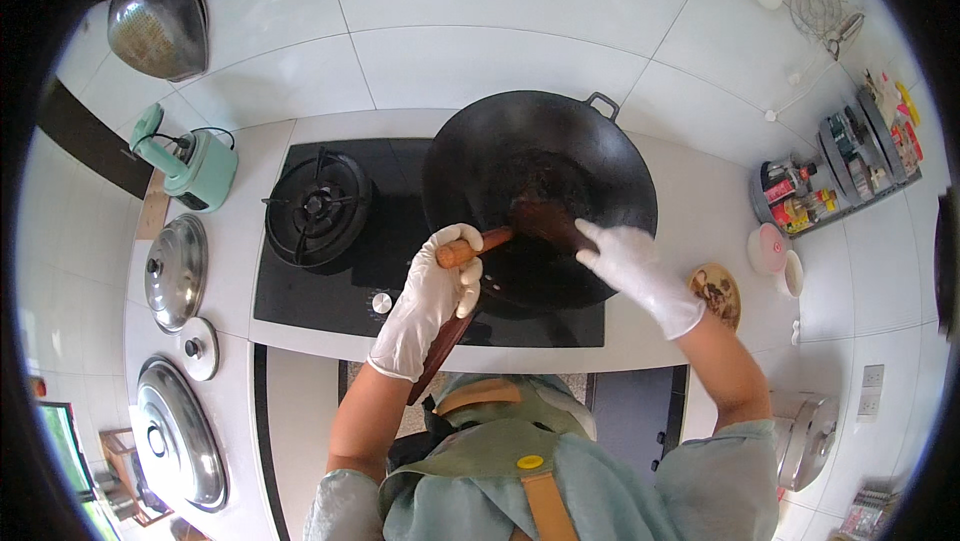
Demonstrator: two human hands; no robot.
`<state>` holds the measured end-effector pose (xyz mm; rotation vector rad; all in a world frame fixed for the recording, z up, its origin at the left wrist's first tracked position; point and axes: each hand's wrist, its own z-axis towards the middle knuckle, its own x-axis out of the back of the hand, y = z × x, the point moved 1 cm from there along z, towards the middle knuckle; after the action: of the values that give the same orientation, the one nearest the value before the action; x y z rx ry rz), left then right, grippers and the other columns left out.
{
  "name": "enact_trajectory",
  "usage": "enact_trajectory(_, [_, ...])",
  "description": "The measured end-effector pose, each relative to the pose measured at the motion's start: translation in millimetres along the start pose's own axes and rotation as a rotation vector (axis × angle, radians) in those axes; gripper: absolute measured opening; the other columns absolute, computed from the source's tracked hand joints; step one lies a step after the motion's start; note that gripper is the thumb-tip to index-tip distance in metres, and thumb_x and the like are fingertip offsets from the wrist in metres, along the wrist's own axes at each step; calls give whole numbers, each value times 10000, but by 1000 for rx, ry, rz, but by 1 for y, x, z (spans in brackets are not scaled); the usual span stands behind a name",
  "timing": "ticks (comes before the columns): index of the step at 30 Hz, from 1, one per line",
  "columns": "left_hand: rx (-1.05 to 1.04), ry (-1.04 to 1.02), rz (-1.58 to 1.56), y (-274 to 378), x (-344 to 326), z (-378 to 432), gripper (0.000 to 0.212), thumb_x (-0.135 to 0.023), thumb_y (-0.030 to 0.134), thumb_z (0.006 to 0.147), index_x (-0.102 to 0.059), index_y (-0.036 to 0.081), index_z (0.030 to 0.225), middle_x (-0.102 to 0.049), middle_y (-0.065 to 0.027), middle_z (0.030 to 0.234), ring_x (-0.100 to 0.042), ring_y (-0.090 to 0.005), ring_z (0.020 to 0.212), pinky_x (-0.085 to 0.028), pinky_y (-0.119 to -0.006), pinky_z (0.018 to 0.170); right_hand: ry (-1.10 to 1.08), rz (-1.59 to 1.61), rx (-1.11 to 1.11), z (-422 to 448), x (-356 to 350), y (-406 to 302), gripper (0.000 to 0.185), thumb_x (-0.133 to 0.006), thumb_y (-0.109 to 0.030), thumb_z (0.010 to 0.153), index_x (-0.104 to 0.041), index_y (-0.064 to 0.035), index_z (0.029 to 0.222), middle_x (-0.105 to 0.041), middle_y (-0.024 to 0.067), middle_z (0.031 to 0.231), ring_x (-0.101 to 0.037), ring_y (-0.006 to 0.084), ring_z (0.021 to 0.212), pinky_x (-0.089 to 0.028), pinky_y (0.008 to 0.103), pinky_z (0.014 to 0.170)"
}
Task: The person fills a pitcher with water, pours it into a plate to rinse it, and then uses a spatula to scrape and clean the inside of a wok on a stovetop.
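My left hand [442, 278], in a white glove, grips the orange-brown wooden handle [474, 247] of a tool. The tool's wide, dark brown head [551, 222] lies over the inside of a large black wok [536, 121]. At the head's right end is my gloved right hand [626, 263], slightly blurred, two fingertips set apart on either side of its edge. Whether these fingers grip the head or only touch it is unclear. A reddish-brown wok handle [442, 353] runs out below my left hand toward my body. The middle of the wok bottom looks dull brown.
The wok sits over the right side of a black glass gas hob [315, 293]; an uncovered burner [316, 203] is left. Metal lids [176, 271] and a mint-green appliance [201, 170] line the left counter. At right are a small plate [716, 293], lidded pot [806, 443] and bottle rack [847, 203].
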<state>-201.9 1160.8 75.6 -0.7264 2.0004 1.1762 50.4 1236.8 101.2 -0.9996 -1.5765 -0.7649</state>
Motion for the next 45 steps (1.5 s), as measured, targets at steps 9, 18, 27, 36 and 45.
enact_trajectory(9, [87,-39,-205,12,16,-7,299,-374,320,937,-515,76,836,-329,2,488,-275,-110,279,-239,-255,248,28,-39,93,4,-31,2,503,-607,-317,805,-485,-153,1265,-627,180,786,-636,318,696,-515,423,615])
enact_trajectory(18, [122,-65,-178,20,26,-4,295,-385,333,935,-524,88,847,-311,-1,486,-267,-122,277,-240,-259,250,165,-59,133,11,-32,9,496,-612,-333,793,-497,-183,1251,-619,162,771,-631,306,683,-508,420,588])
enact_trajectory(27, [123,-51,-180,21,20,-5,289,-394,325,933,-521,87,829,-309,-3,484,-261,-116,286,-228,-251,255,233,-95,61,27,-40,23,555,-610,-348,800,-462,-160,1301,-609,144,753,-628,279,640,-508,411,550])
enact_trajectory(36, [72,49,69,8,0,-11,303,-370,336,939,-509,97,814,-317,9,470,-271,-123,275,-238,-256,258,206,-94,3,18,-34,20,515,-625,-311,785,-506,-146,1258,-623,154,736,-636,298,657,-508,414,587])
enact_trajectory(45, [34,66,192,-5,-3,-16,334,-348,344,946,-502,88,796,-319,1,451,-278,-140,251,-246,-271,232,-11,-121,31,-2,-10,19,508,-578,-316,819,-481,-127,1280,-632,197,825,-630,344,725,-504,428,636])
